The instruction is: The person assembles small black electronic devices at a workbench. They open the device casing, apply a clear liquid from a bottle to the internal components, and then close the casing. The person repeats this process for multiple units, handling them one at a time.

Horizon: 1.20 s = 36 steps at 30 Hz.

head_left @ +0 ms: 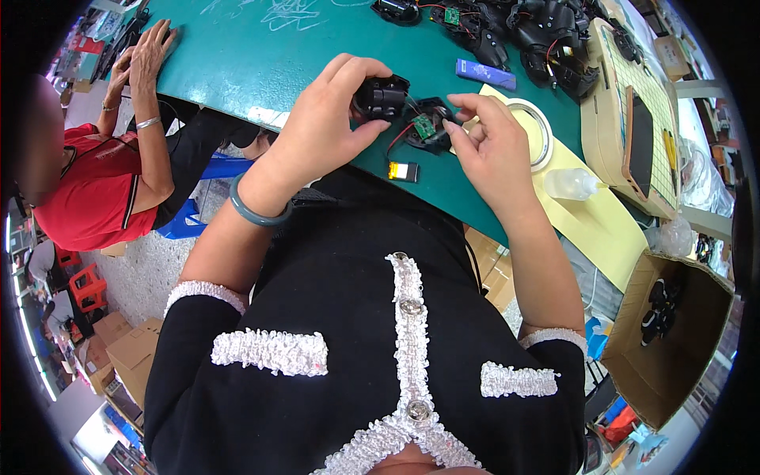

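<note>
A rounded black plastic housing point(382, 98) sits between the thumb and fingers of my left hand point(321, 119), which is closed around it. Beside it, a black half-shell point(437, 141) with a small green circuit board point(424, 126) inside lies over the table near the edge. My right hand point(492, 146) pinches the right rim of that half-shell between thumb and fingers. Thin wires run from the board, a red one toward a small silver and black battery point(404, 172) with a yellow end, lying on the green tabletop.
Several black shells with wires point(550, 39) are heaped at the far right. Nearby are a blue-purple box point(485, 74), a tape roll point(541, 142), a squeeze bottle point(571, 184) and a beige machine point(606, 119). An open carton point(689, 348) stands right; a seated co-worker point(103, 186) is left.
</note>
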### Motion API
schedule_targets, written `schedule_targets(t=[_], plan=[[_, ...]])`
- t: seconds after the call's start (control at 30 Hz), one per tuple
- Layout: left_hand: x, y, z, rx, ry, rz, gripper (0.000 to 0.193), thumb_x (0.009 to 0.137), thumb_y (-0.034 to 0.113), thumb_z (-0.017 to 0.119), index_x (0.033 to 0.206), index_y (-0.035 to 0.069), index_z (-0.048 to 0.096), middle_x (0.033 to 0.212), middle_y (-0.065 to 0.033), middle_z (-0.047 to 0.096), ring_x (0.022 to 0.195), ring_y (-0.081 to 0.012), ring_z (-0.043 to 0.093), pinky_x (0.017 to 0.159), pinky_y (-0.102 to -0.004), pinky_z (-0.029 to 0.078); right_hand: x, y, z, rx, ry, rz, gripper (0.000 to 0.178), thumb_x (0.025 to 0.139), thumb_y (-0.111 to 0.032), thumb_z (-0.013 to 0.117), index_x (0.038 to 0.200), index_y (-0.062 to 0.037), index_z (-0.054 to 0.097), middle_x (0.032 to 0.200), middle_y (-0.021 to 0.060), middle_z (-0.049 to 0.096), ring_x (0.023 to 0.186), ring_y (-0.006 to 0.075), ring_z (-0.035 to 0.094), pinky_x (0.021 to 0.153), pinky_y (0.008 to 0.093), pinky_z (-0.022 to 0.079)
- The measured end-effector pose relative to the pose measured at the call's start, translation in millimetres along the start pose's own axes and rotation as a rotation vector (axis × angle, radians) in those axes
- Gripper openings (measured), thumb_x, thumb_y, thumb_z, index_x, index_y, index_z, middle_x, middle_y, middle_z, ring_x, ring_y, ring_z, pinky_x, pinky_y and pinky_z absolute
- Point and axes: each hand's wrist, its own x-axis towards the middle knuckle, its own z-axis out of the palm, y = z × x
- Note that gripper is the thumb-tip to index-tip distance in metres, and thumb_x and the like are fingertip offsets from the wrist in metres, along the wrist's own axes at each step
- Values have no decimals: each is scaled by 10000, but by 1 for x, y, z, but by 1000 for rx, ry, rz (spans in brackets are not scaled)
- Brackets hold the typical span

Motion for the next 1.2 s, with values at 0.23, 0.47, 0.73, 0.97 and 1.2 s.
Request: schedule_targets(t=[0.23, 0.47, 0.73, 0.97, 1.2], plan=[[2, -12, 7, -78, 27, -37, 549, 758, -26, 685, 1287, 60, 562, 1098, -82, 556, 821, -143, 557, 704, -259, 468, -2, -4, -5, 63, -62, -27, 310, 782, -99, 749, 1069, -62, 638, 906, 65, 598, 540, 122, 495, 516, 279, 433], [3, -35, -1, -207, -94, -54, 603, 803, 29, 641, 1390, 71, 510, 1109, -74, 542, 788, -128, 510, 706, -254, 442, -15, -22, -3, -237, -397, -329, 354, 729, -236, 805, 1015, -92, 653, 939, 55, 573, 786, 223, 603, 671, 352, 491], [-4, -37, -19, -205, -220, -56, 607, 787, 41, 676, 1375, 69, 529, 1059, -76, 547, 787, -135, 486, 713, -256, 429, -26, -24, 3, -151, -344, -165, 306, 743, -206, 795, 976, -84, 638, 958, 68, 599, 810, 238, 620, 691, 347, 501], [-9, -34, -13, 137, 44, 204, 515, 767, 90, 731, 1264, 66, 598, 1153, -114, 603, 1028, -257, 580, 838, -329, 463, -35, -25, 0, 269, -201, 215, 260, 765, -70, 786, 967, -42, 625, 813, 3, 625, 718, 54, 555, 642, 213, 462], [-5, -11, 21, 196, 45, 203, 586, 736, 181, 782, 1278, 96, 576, 1253, -122, 588, 1187, -321, 525, 1034, -415, 351, -38, -14, -1, 434, -170, 254, 285, 741, -49, 803, 966, -41, 630, 831, 2, 620, 709, 51, 541, 647, 200, 450]])
